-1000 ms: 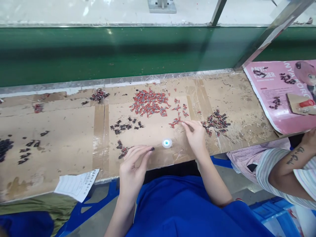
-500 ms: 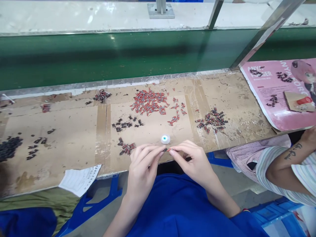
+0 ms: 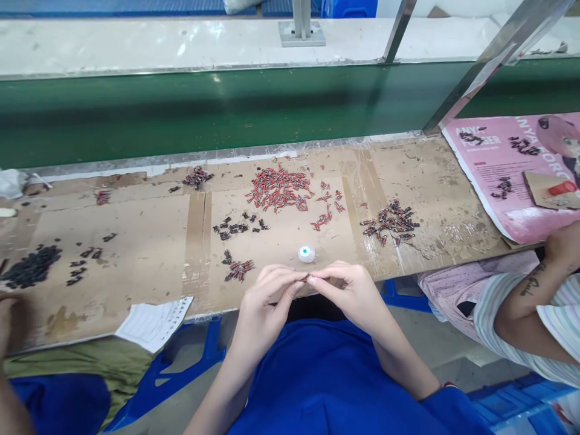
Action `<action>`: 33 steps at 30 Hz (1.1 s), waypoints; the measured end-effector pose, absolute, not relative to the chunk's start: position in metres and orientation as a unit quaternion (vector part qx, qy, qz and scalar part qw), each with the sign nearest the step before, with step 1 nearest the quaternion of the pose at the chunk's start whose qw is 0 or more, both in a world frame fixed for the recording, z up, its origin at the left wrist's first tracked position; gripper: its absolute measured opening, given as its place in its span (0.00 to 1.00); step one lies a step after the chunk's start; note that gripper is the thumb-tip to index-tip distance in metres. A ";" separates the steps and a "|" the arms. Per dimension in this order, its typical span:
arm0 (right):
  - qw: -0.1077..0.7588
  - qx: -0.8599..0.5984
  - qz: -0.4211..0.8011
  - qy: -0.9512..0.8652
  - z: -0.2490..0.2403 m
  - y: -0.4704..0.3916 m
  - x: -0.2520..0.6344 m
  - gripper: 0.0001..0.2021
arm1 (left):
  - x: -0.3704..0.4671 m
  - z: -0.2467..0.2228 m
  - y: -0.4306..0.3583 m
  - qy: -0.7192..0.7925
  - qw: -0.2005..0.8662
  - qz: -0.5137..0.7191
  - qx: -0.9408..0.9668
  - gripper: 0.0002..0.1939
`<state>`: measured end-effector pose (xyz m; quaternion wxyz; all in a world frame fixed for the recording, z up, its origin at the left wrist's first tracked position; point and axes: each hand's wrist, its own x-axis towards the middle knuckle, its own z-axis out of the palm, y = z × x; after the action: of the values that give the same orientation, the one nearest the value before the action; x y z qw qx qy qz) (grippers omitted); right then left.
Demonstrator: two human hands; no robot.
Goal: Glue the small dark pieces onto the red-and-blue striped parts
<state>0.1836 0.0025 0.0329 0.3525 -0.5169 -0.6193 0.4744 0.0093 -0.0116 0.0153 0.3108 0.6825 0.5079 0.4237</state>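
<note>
My left hand (image 3: pixel 265 308) and my right hand (image 3: pixel 351 295) meet fingertip to fingertip at the table's front edge, both pinched. Between them is a tiny dark-and-red part (image 3: pixel 307 277), mostly covered by the fingers; its black end is on the left hand's side, its red end on the right's. Just beyond the fingertips sits a round white piece with a blue dot (image 3: pixel 306 254). Left of it lies a small pile of red-and-black parts (image 3: pixel 238 269). Farther off are loose black pieces (image 3: pixel 235 228) and a large heap of small red pieces (image 3: pixel 278 188).
Cardboard (image 3: pixel 149 241) covers the table. More red-and-black parts (image 3: pixel 392 222) lie to the right, black pieces (image 3: pixel 34 266) to the left. A paper sheet (image 3: pixel 154 323) overhangs the front edge. Co-workers' arms show on both sides. A green panel (image 3: pixel 203 118) and metal post (image 3: pixel 489 66) stand behind.
The view has shifted slightly, and a co-worker's hand now shows at the left edge. My fingertips have drawn closer together, covering more of the small part.
</note>
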 end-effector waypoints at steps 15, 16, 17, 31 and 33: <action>0.383 -0.500 0.618 -0.471 0.021 0.000 0.178 0.15 | 0.015 0.024 -0.016 0.542 0.410 0.451 0.579 0.06; 0.381 -0.499 0.621 -0.469 0.021 0.000 0.178 0.16 | 0.015 0.025 -0.016 0.539 0.415 0.457 0.573 0.05; 0.378 -0.498 0.623 -0.470 0.021 0.000 0.177 0.16 | 0.015 0.026 -0.017 0.537 0.421 0.461 0.567 0.05; 0.472 -0.536 0.313 -0.626 0.006 0.004 0.171 0.07 | -0.052 -0.015 -0.003 0.692 0.123 0.390 0.595 0.07; 0.474 -0.554 0.265 -0.631 -0.007 0.010 0.175 0.10 | -0.068 -0.027 0.001 0.716 0.079 0.343 0.603 0.08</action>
<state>0.1747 0.0102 -0.0075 0.4736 -0.5541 -0.6313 0.2648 -0.0682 0.0015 -0.0267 0.0791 0.6026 0.7161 0.3431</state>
